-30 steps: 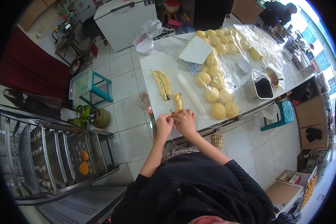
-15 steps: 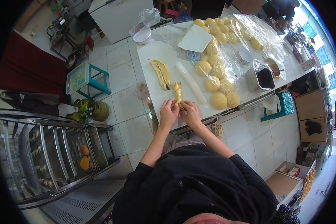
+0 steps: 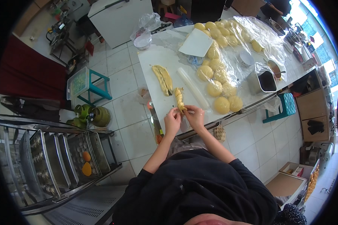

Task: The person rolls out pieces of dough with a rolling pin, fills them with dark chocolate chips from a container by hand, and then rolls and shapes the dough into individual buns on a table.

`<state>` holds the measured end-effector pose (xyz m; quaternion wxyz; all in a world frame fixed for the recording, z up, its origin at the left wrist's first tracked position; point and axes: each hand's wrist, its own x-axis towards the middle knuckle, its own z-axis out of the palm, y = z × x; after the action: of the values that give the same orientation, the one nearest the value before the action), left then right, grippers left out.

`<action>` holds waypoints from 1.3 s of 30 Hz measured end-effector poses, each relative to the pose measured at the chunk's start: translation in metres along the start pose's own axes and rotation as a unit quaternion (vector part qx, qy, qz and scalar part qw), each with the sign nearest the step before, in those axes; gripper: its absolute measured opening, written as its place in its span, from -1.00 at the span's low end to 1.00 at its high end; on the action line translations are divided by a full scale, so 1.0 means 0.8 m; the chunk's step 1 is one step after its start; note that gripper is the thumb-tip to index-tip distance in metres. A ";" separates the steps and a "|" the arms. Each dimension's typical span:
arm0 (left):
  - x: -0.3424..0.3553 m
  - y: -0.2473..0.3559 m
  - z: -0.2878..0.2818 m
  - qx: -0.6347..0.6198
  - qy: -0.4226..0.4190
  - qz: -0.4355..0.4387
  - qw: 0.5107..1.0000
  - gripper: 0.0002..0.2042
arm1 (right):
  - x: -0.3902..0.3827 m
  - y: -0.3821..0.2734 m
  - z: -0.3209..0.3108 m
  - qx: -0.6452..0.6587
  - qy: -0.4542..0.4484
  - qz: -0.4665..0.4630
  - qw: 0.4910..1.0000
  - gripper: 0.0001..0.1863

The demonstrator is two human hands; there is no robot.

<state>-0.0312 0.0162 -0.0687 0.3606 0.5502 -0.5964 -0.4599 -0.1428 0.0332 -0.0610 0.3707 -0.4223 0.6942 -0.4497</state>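
A short twisted dough strip with thin dark lines lies near the front left of the white worktable. My right hand pinches its near end between thumb and fingers. My left hand has its fingers closed at the same end, its fingertips partly hidden. Just beyond, to the left, lies a longer flat piece of dough slit along its length, with dark filling showing. A pale rolling pin rests to the right of the twist.
Round yellow dough balls sit under clear plastic sheeting on the right. A white board, a metal container of dark filling and a bowl stand farther back. A tray rack is at my left.
Both hands have shifted slightly, the right one now higher on the twist's near end. The twist looks shorter and more tightly coiled there. The whole view has tilted a little.
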 end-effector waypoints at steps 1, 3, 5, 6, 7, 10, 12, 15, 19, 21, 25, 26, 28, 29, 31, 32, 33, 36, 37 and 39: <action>0.000 -0.004 0.003 -0.082 0.014 -0.035 0.996 -0.80 | -0.006 -0.002 0.009 0.040 0.028 -0.061 0.997 -0.78; -0.001 -0.014 0.001 -0.036 0.001 -0.013 0.999 -0.80 | -0.015 -0.004 0.013 0.015 0.042 -0.148 0.988 -0.81; 0.002 -0.013 -0.004 0.011 -0.022 0.000 1.000 -0.80 | -0.010 0.009 0.009 -0.055 0.046 -0.196 0.978 -0.81; 0.009 -0.013 -0.008 0.082 -0.029 0.034 0.996 -0.79 | -0.007 0.015 0.007 -0.123 0.049 -0.244 0.961 -0.80; 0.015 -0.013 -0.012 0.153 -0.036 0.069 0.985 -0.77 | -0.005 0.020 0.005 -0.123 0.050 -0.243 0.961 -0.80; 0.037 0.018 -0.024 0.238 -0.007 0.086 0.967 -0.71 | 0.002 0.022 0.002 -0.108 0.024 -0.226 0.968 -0.85; 0.054 0.020 -0.023 0.132 -0.024 0.096 0.986 -0.68 | -0.003 -0.004 0.009 -0.029 0.114 -0.148 0.982 -0.90; 0.061 0.017 -0.025 0.044 -0.061 0.098 0.992 -0.63 | -0.005 -0.008 -0.006 -0.209 0.062 -0.088 0.972 -0.79; 0.060 0.012 -0.018 0.025 -0.055 0.102 0.993 -0.63 | -0.004 0.007 0.004 -0.141 0.019 -0.028 0.989 -0.69; 0.055 0.011 -0.016 0.033 -0.049 0.091 0.994 -0.63 | -0.008 -0.003 0.013 -0.172 0.054 -0.056 0.982 -0.69; 0.052 0.008 -0.019 0.012 -0.060 0.085 0.995 -0.66 | -0.005 -0.014 0.023 -0.172 0.126 -0.175 0.961 -0.76; 0.053 0.011 -0.021 0.013 -0.063 0.083 0.995 -0.66 | 0.004 -0.011 0.018 -0.169 0.085 -0.183 0.965 -0.74; 0.059 0.019 -0.031 0.025 -0.120 0.023 0.992 -0.64 | 0.017 -0.006 0.006 -0.164 0.043 -0.189 0.967 -0.71; 0.064 0.016 -0.035 0.026 -0.120 0.021 0.992 -0.64 | 0.022 -0.005 -0.001 -0.189 0.023 -0.234 0.953 -0.72; 0.072 0.014 -0.039 0.002 -0.137 0.053 0.989 -0.56 | 0.029 -0.008 -0.004 -0.213 -0.002 -0.277 0.937 -0.72; 0.075 0.017 -0.039 0.001 -0.136 0.048 0.990 -0.56 | 0.032 -0.011 -0.004 -0.185 -0.002 -0.250 0.950 -0.75; 0.078 0.021 -0.040 -0.006 -0.145 0.037 0.989 -0.52 | 0.034 -0.013 -0.004 -0.156 -0.002 -0.223 0.962 -0.77; 0.081 0.022 -0.041 -0.013 -0.171 0.017 0.985 -0.45 | 0.040 -0.019 -0.003 -0.048 0.048 -0.101 0.993 -0.84; 0.083 0.022 -0.043 -0.011 -0.185 0.011 0.983 -0.43 | 0.041 -0.017 -0.005 -0.049 0.042 -0.101 0.993 -0.84; 0.082 0.024 -0.043 -0.015 -0.179 0.008 0.984 -0.43 | 0.040 -0.009 -0.013 -0.121 -0.015 -0.013 0.993 -0.76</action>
<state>-0.0138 -0.0545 -0.0442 0.2597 0.4485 -0.6491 -0.5568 -0.1621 0.0053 -0.0548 0.3215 -0.4792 0.7325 -0.3611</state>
